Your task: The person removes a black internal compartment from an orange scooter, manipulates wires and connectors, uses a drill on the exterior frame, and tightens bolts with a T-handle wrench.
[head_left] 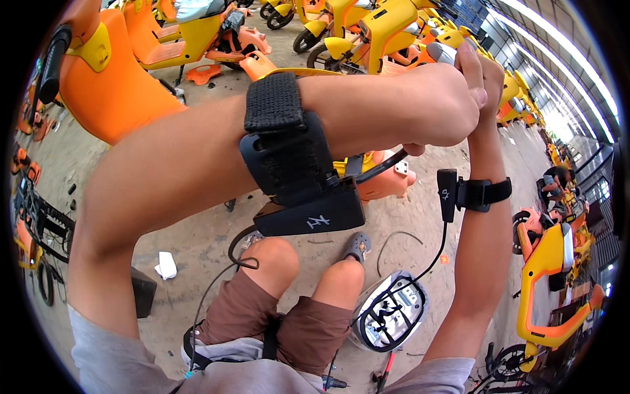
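My left hand point(443, 105) is bent into a fist at the upper right, at the end of a forearm that crosses the view. It meets my right hand point(487, 82), whose fingers are curled in against it. Whatever lies between them is hidden. Each wrist bears a black strap, and a black box point(312, 213) hangs from the left one with a cable. A smaller black box point(447, 195) sits by the right wrist strap point(484, 194). Just behind the hands stand yellow scooters point(388, 33), and an orange and yellow scooter body lies partly hidden below my left forearm.
An orange scooter point(121, 79) stands close on the left. By my knees sits an oval white container point(410, 299) with black cords on it. A drill point(336, 382), a red-handled tool point(388, 364) and white paper point(166, 265) lie on the floor. Another person point(556, 184) is at the far right.
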Demonstrator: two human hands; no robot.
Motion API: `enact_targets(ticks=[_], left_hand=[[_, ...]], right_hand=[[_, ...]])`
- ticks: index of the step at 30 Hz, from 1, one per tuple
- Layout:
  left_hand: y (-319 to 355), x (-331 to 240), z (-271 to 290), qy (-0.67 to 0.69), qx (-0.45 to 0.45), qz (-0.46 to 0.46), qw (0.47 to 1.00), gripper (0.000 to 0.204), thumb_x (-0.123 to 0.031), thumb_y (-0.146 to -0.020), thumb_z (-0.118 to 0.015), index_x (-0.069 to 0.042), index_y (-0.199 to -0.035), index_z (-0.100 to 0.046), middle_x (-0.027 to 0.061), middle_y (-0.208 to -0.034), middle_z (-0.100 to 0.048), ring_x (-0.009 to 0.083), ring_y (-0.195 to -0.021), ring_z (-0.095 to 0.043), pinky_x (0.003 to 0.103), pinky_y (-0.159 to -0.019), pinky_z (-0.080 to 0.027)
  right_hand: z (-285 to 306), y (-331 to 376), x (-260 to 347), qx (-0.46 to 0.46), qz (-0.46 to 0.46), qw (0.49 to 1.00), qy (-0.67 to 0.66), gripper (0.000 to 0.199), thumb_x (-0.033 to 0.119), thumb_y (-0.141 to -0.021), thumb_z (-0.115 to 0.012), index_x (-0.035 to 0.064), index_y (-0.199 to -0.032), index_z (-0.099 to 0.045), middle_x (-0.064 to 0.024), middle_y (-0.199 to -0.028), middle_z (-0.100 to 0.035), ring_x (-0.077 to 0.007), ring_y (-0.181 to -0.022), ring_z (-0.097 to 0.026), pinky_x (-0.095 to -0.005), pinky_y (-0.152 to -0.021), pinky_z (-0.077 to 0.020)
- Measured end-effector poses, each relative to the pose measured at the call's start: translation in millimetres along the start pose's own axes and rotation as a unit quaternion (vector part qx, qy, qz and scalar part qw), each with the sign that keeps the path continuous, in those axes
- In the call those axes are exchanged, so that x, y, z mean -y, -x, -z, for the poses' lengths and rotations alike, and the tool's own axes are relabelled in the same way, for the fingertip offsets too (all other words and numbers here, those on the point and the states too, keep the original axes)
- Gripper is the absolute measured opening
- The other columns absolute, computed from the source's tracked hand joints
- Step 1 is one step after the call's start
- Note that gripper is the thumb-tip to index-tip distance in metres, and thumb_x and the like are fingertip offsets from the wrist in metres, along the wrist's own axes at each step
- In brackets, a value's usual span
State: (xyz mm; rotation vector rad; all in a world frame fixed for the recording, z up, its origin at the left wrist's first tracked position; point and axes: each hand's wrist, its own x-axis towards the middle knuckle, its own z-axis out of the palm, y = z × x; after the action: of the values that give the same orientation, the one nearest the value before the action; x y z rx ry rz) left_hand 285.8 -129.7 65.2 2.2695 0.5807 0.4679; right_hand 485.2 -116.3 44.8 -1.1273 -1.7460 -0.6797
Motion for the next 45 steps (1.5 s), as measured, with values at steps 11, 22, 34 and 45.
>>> enact_targets(ticks=[11,22,34,45], left_hand=[[-12.9,-2.5,-28.6,0.427,-0.047,0.115,0.896,0.038,-0.038,-0.101,-0.039,-0.011,-0.074,-0.040,-0.0031,-0.060,-0.035,0.0088,-0.049,-0.024,0.027,-0.043,-0.023],[-12.7,18.6,-20.1,0.442,-0.016,0.119,0.889,0.062,-0.058,-0.096,-0.017,-0.007,-0.078,-0.047,0.0061,-0.064,-0.047,0.0178,-0.046,-0.037,0.037,-0.045,-0.036],[-20.3,211.8,18.2,-0.171,-0.253,-0.063,0.950,0.054,-0.048,-0.097,-0.047,0.002,-0.082,-0.061,0.0176,-0.073,-0.064,0.0325,-0.067,-0.063,0.042,-0.063,-0.047],[13.2,338.2,-36.9,-0.266,-0.290,-0.076,0.916,0.041,-0.029,-0.094,-0.055,-0.003,-0.063,-0.063,0.0174,-0.059,-0.060,0.0370,-0.056,-0.057,0.046,-0.057,-0.043]], right_hand=[[8.6,2.2,-12.2,-0.038,0.131,0.987,0.085,0.031,0.026,-0.092,-0.048,-0.0005,-0.094,-0.064,-0.0151,-0.097,-0.063,-0.0288,-0.100,-0.055,-0.0375,-0.085,-0.0409],[15.6,4.3,131.3,-0.010,-0.547,0.767,-0.336,0.020,0.023,-0.092,-0.051,0.0027,-0.093,-0.053,-0.0053,-0.071,-0.052,-0.0163,-0.056,-0.052,-0.0320,-0.052,-0.0439],[11.9,-33.7,88.6,0.134,-0.618,0.768,-0.098,0.023,0.012,-0.088,-0.043,0.0052,-0.108,-0.052,-0.0077,-0.104,-0.067,-0.0170,-0.089,-0.062,-0.0506,-0.077,-0.0511],[-6.4,-52.3,134.6,0.390,-0.274,0.870,0.129,0.039,0.032,-0.086,-0.064,-0.0014,-0.105,-0.065,-0.0251,-0.093,-0.068,-0.0331,-0.087,-0.067,-0.0433,-0.079,-0.0512]])
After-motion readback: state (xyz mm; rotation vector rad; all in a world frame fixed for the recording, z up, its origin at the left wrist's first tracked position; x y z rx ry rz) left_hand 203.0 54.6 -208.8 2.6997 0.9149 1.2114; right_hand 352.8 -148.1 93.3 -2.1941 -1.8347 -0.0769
